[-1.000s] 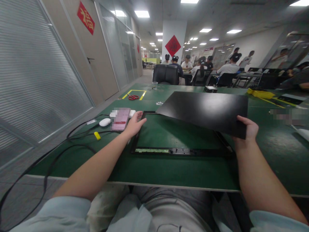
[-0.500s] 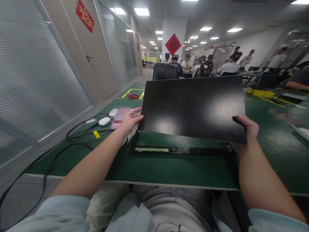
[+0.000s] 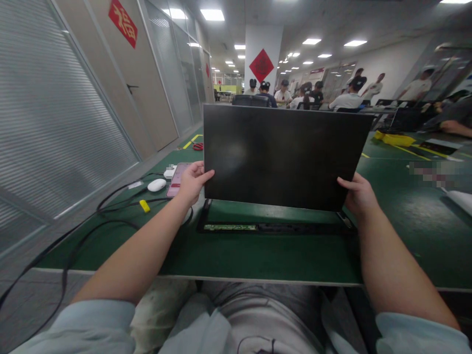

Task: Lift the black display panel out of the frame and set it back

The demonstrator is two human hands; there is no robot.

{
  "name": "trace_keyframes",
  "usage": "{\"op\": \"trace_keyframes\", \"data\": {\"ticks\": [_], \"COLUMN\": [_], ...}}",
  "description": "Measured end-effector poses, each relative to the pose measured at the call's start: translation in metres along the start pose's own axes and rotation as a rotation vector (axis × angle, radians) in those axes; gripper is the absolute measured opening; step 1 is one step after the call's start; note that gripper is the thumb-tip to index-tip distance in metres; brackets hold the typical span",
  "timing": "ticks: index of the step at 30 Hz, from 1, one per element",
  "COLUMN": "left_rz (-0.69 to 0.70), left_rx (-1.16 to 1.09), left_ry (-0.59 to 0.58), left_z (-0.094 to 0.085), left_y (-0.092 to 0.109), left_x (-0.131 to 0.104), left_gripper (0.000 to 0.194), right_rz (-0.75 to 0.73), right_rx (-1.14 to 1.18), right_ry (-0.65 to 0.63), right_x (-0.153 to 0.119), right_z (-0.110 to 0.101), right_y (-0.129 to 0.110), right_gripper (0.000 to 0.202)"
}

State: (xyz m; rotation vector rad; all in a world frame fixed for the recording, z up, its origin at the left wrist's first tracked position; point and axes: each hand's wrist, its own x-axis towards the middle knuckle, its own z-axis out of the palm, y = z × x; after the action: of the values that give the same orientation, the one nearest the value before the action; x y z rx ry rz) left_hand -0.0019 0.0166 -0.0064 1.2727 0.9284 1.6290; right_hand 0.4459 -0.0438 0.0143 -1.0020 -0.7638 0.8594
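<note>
Where both hands half-curl, they grip a panel.

A red, diamond-shaped paper sign reads "福" in gold, above the dark lever handle of the beige door.
</note>
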Motion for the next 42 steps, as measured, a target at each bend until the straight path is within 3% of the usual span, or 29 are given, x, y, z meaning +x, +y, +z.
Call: {"op": "trace_keyframes", "data": {"ticks": [8,15,23,27,38,42], "left_rz": [-0.113,-0.214,-0.300,-0.358,-0.355,-0.357], "left_rx": [0.065,0.075,0.122,0.106,0.145,0.163], "left_ry": [-0.034,-0.066,-0.113,-0.183,-0.234,-0.223], "left_z": [0.007,0.004,0.002,0.003,0.000,0.001], "left_y": [-0.004,-0.017,-0.017,-0.013,-0.015,-0.014], "left_x": [-0.008,-0.007,-0.008,-0.010,-0.009,-0.010], "left_gripper": [0.055,0.058,0.058,0.069,0.061,0.061], "right_rz": [0.236,0.398,0.470,0.493,0.567,0.521], "right_rx": [-0.087,-0.215,-0.261,-0.294,-0.271,-0.282], "right_ry": [0.091,0.080,0.095,0.114,0.087,0.099], "right_x": [0.008,0.022,0.022,0.018,0.030,0.027], "right_z": [-0.002,-0.013,-0.013,-0.010,-0.023,-0.019], "right_y": [0.008,0.019,0.023,0.023,0.030,0.030], "right_gripper": [0.030,0.030,0.024,0.021,0.021,0.024]}}
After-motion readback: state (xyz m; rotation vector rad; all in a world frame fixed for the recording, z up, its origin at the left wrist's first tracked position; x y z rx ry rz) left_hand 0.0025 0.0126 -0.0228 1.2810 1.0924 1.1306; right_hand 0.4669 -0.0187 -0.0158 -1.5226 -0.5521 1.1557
